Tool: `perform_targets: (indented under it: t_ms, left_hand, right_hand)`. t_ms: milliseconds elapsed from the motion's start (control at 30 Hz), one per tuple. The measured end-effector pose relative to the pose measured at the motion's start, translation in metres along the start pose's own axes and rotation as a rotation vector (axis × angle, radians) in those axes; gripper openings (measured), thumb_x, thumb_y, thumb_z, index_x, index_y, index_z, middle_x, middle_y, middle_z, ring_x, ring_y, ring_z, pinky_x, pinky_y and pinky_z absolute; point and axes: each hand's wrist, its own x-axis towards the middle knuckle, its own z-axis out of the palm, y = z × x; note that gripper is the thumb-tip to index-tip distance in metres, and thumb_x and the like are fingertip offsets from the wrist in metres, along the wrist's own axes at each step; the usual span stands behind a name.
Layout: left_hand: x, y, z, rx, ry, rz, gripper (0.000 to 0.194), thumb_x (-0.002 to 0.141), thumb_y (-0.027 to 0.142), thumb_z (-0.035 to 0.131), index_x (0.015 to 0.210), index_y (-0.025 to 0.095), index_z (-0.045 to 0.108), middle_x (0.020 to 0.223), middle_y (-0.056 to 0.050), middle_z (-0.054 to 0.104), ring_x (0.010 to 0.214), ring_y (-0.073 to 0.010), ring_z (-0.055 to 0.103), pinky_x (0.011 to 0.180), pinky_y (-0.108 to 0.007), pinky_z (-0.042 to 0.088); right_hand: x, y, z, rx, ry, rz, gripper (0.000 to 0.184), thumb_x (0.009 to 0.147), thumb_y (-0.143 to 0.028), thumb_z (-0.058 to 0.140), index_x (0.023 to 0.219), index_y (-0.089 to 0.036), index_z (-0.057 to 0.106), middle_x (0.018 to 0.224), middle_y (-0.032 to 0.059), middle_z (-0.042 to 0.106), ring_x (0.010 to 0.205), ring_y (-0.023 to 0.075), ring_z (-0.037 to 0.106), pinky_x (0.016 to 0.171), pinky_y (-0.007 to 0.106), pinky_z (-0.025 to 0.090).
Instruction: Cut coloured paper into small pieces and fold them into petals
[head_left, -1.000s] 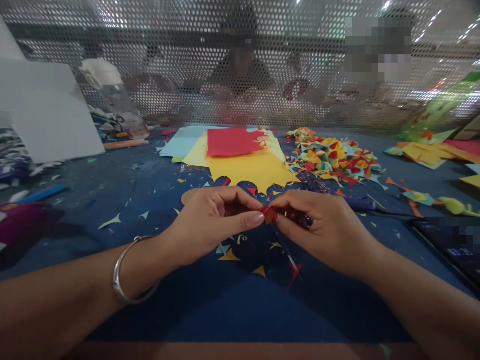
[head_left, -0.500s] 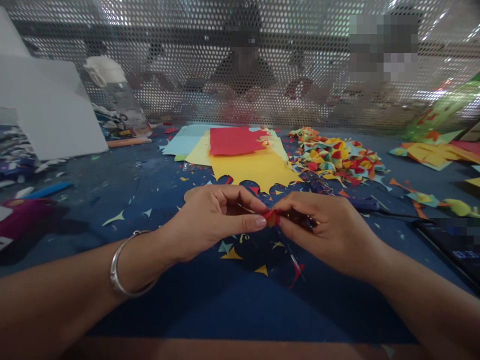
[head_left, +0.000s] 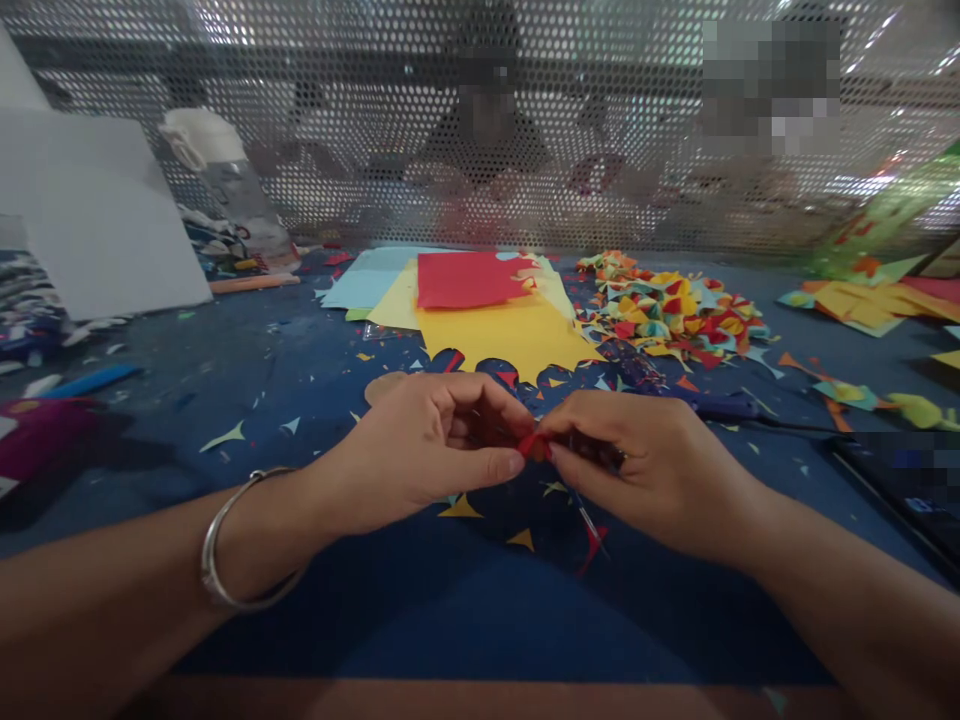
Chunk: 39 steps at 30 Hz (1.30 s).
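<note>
A small folded piece of red paper (head_left: 535, 446) is pinched between the fingertips of both hands, above the middle of the blue table. My left hand (head_left: 442, 430), with a silver bangle on the wrist, grips its left side between thumb and forefinger. On the other side my right hand (head_left: 645, 465) pinches it the same way. A thin metal-tipped tool (head_left: 589, 518) slants down below my right hand; its upper part is hidden, so I cannot tell whether the hand holds it. Yellow paper scraps (head_left: 460, 507) lie beneath.
Beyond the hands lie a red sheet (head_left: 469, 280) and a scalloped yellow sheet (head_left: 510, 335). Right of them is a heap of small folded papers (head_left: 682, 310). A phone (head_left: 907, 495) lies far right, a bottle (head_left: 244, 195) stands back left, and a perforated metal screen (head_left: 360, 120) closes the back.
The red paper has turned slightly in the fingers and shifted a little left. My left hand's wrist has moved slightly left and down; the right hand has hardly moved.
</note>
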Motion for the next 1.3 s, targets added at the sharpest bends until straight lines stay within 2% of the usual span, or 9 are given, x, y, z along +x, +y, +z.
perform_targets:
  t_ms: [200, 433, 567, 733, 900, 1133, 1300]
  left_hand:
    - [0.002, 0.001, -0.002, -0.067, -0.006, -0.059, 0.026, 0.076, 0.018, 0.085, 0.097, 0.013, 0.070, 0.091, -0.003, 0.074, 0.084, -0.0103, 0.067, 0.076, -0.021, 0.052]
    - [0.003, 0.001, -0.004, 0.007, -0.008, -0.014, 0.016, 0.081, 0.023, 0.081, 0.091, 0.014, 0.073, 0.081, 0.000, 0.072, 0.072, -0.0074, 0.063, 0.070, -0.019, 0.052]
    - [-0.003, 0.001, -0.001, 0.244, 0.035, 0.120, 0.009, 0.085, 0.022, 0.074, 0.089, 0.015, 0.072, 0.079, 0.000, 0.072, 0.071, -0.0084, 0.065, 0.067, -0.019, 0.052]
    - [-0.012, 0.003, 0.008, 0.537, 0.115, 0.338, 0.010, 0.082, 0.017, 0.071, 0.092, 0.016, 0.069, 0.083, 0.001, 0.075, 0.073, -0.0099, 0.071, 0.072, -0.018, 0.057]
    - [-0.012, 0.007, 0.012, 0.682, 0.180, 0.450, 0.013, 0.081, 0.008, 0.065, 0.088, 0.017, 0.072, 0.080, 0.003, 0.075, 0.070, -0.0072, 0.069, 0.067, -0.012, 0.054]
    - [-0.009, 0.005, 0.008, 0.727, 0.170, 0.445, 0.016, 0.083, 0.005, 0.063, 0.084, 0.018, 0.073, 0.075, 0.005, 0.073, 0.066, -0.0059, 0.064, 0.062, -0.012, 0.049]
    - [-0.007, 0.006, 0.005, 0.699, 0.120, 0.374, 0.013, 0.089, 0.013, 0.061, 0.088, 0.018, 0.072, 0.079, 0.003, 0.076, 0.069, -0.0089, 0.067, 0.064, -0.017, 0.050]
  right_hand:
    - [-0.001, 0.000, 0.001, 0.001, -0.006, -0.008, 0.014, 0.090, -0.010, 0.058, 0.091, -0.015, 0.071, 0.074, -0.0023, 0.067, 0.060, 0.0056, 0.055, 0.057, 0.018, 0.040]
    - [-0.002, 0.000, 0.000, 0.018, -0.024, 0.008, 0.012, 0.089, -0.010, 0.059, 0.087, -0.016, 0.069, 0.072, -0.0035, 0.065, 0.059, 0.0046, 0.055, 0.057, 0.016, 0.041]
    - [-0.002, 0.000, 0.000, 0.015, -0.021, -0.002, 0.013, 0.090, -0.011, 0.058, 0.090, -0.015, 0.070, 0.072, -0.0034, 0.064, 0.059, 0.0047, 0.054, 0.057, 0.016, 0.041]
    - [-0.001, -0.001, -0.001, 0.002, 0.000, -0.031, 0.013, 0.090, -0.010, 0.057, 0.088, -0.015, 0.069, 0.072, -0.0033, 0.064, 0.059, 0.0047, 0.053, 0.057, 0.016, 0.040]
    - [-0.001, -0.003, 0.001, -0.003, 0.018, -0.052, 0.013, 0.089, -0.009, 0.057, 0.086, -0.013, 0.068, 0.072, -0.0025, 0.063, 0.059, 0.0051, 0.053, 0.057, 0.017, 0.040]
    - [0.000, -0.005, 0.006, 0.033, 0.050, -0.003, 0.012, 0.088, -0.009, 0.058, 0.087, -0.015, 0.068, 0.074, -0.0017, 0.065, 0.062, 0.0071, 0.055, 0.059, 0.018, 0.043]
    - [0.000, -0.004, 0.006, 0.035, 0.036, 0.020, 0.013, 0.090, -0.010, 0.057, 0.086, -0.017, 0.067, 0.074, -0.0007, 0.065, 0.066, 0.0094, 0.058, 0.062, 0.021, 0.045]
